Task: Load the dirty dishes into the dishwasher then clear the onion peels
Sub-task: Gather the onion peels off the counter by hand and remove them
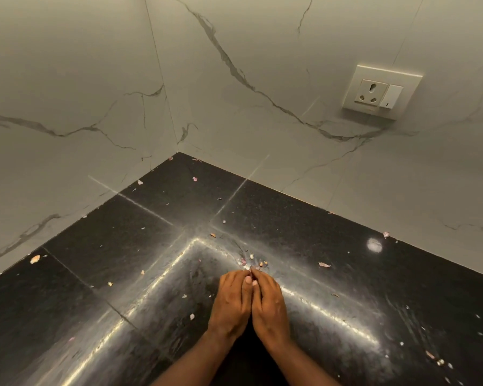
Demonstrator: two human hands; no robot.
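A black polished stone bench (304, 246) is seen from above, set into a corner where two white marbled walls (67, 79) meet at about 12 o'clock. Both hands are pressed side by side at about 6 o'clock on the bench, little-finger edges touching, fingers curved inward to form a scoop. The left hand (230, 305) and the right hand (269, 305) are laid with their backs upward; the fingertips are brought together at the front. Whether anything is grasped inside either grip cannot be told, as the palms are hidden.

A small cluster of onion peels (253, 261), pinkish and pale, is gathered just beyond the fingertips, at 12 o'clock from the hands and nearly touching them. Further flakes are scattered across the bench: one larger piece (35, 258) at 9 o'clock near the left wall, one piece (324, 264) at 2 o'clock from the hands, another (386, 234) against the right wall, and some crumbs (439, 362) at 4 o'clock.

A white wall socket with switch (382, 91) is mounted on the right wall at about 2 o'clock.
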